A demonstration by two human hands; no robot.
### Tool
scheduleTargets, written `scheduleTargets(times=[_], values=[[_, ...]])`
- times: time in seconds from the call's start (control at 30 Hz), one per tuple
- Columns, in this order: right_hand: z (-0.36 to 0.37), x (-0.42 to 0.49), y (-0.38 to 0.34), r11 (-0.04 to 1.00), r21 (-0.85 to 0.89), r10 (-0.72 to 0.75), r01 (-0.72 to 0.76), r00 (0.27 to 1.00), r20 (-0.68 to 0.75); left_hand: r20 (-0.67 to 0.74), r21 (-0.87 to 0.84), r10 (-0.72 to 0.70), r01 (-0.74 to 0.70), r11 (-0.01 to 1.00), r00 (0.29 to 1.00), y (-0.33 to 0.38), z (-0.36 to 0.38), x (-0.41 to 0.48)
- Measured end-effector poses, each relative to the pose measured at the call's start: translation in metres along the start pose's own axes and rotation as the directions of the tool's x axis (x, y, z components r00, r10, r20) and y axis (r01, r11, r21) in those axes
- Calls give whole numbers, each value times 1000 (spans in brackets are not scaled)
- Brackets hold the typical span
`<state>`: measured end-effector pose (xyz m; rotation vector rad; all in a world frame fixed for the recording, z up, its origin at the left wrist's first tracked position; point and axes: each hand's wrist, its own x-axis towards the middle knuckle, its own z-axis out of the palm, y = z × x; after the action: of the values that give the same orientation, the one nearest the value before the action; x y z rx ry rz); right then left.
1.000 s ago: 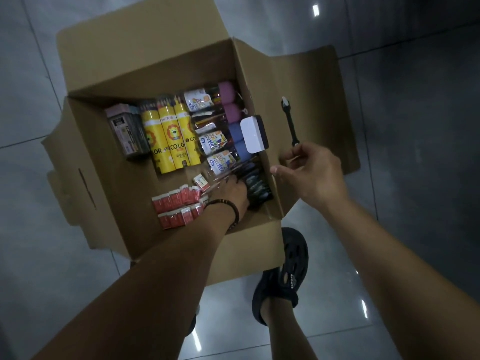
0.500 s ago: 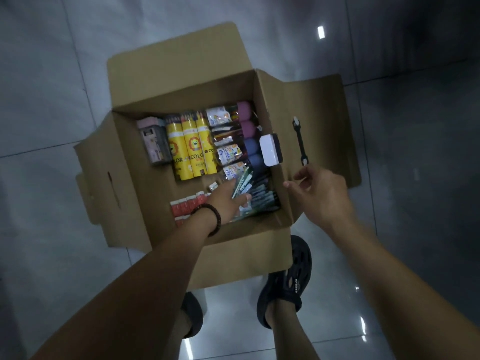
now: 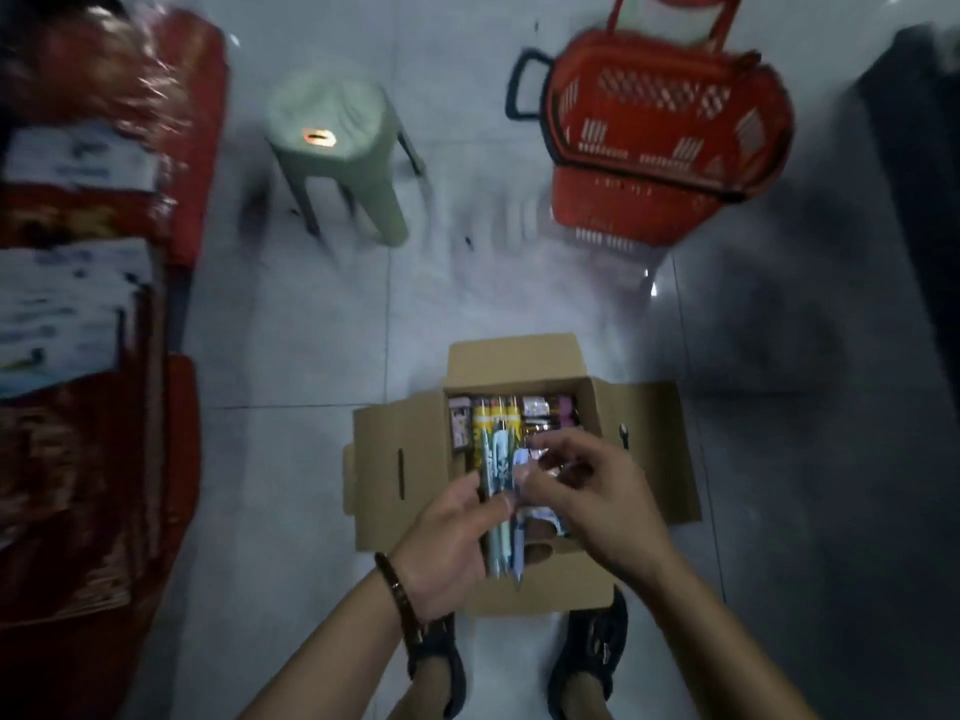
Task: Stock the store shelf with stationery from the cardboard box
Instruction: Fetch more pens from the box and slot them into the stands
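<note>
An open cardboard box (image 3: 400, 459) stands on the tiled floor by my feet, with yellow tubes (image 3: 491, 410) and other packs inside. My left hand (image 3: 447, 537) grips a bunch of packaged pens (image 3: 501, 475) above the box, their tips pointing toward me. My right hand (image 3: 587, 491) pinches the top of the bunch with curled fingers. A black wrench (image 3: 623, 436) lies on the box's right flap. The store shelf (image 3: 78, 304) runs down the left edge with red and white stock, blurred.
A pale green plastic stool (image 3: 337, 153) stands on the floor beyond the box. Red shopping baskets (image 3: 665, 127) are stacked at the upper right. A dark shape (image 3: 919, 174) fills the far right edge. My sandalled feet are just below the box.
The camera has risen and pulled back, showing stool, baskets and shelf. My left hand has lifted the pens out of the box, and my right hand has moved from the flap onto them.
</note>
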<state>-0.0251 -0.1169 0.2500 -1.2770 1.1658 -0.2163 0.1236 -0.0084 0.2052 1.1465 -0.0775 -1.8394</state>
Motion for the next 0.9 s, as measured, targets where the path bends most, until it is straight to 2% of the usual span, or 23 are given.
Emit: scheduleTargets(times=[0.2,0.27,0.47,0.57,0.7,0.9], values=[[41,-99,-168,991,23,-134,132,985,108,-34,35,163,-162,986,986,105,50,-176],[58,-129,-203,981,-5,-191,194,971,143,-61,52,242,-239,970,968,121,62,-232],[121,-216,-284,952,103,-306,288,892,333,-179,41,432,-432,901,884,129,82,-394],[164,-257,-315,934,113,-351,338,822,448,-304,27,519,-538,843,799,118,88,-470],[233,-318,-344,860,111,-460,498,663,590,-454,-1,590,-663,748,667,90,80,-554],[367,-422,-348,747,94,-511,658,477,715,-614,74,682,-831,551,398,31,36,-679]])
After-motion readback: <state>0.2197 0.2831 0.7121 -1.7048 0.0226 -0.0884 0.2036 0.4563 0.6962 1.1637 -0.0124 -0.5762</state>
